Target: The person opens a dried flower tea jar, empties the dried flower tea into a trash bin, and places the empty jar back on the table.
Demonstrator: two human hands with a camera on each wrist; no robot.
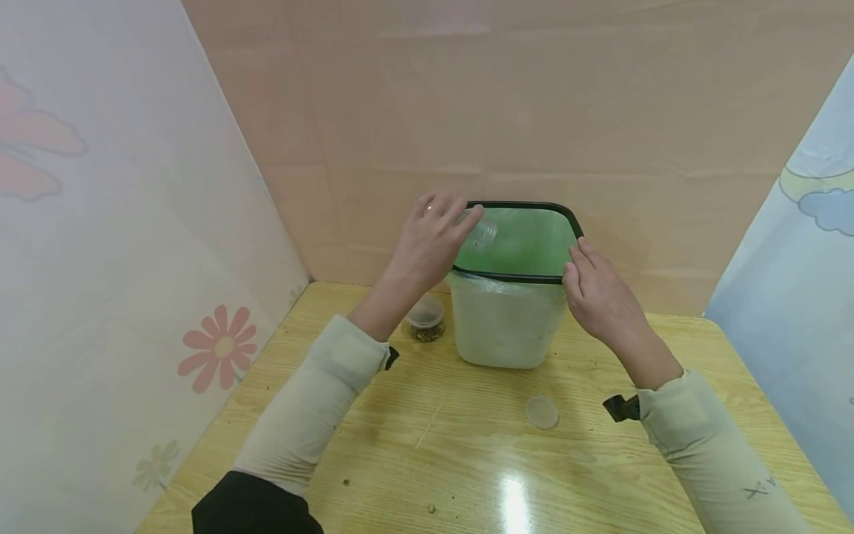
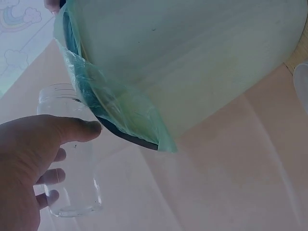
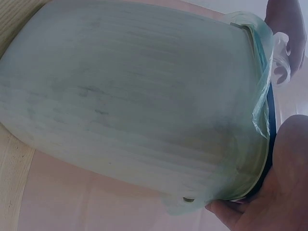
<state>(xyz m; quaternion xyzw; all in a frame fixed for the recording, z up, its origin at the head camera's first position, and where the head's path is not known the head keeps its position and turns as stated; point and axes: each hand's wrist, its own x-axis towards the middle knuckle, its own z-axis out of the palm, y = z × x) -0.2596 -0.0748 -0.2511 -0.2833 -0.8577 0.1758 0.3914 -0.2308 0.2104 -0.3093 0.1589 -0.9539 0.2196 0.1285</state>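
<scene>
A whitish waste bin (image 1: 507,326) with a black rim (image 1: 520,278) and a green plastic bag (image 1: 527,237) as liner stands at the back of the table. Over its left side my left hand (image 1: 430,245) grips a clear jar (image 2: 79,178), its threaded mouth tilted in over the bin. A few dark specks cling inside the jar. On the opposite side, my right hand (image 1: 603,297) holds the bin's rim, with fingers curled beneath the edge in the right wrist view. The bottom inside the bin is hidden.
Left of the bin stands a small clear tub (image 1: 425,320) with dark bits in it. A round translucent lid (image 1: 542,412) lies in front of the bin, and a thin pale strip (image 1: 430,424) lies left of it. Small crumbs (image 1: 431,509) dot the wooden table (image 1: 373,460).
</scene>
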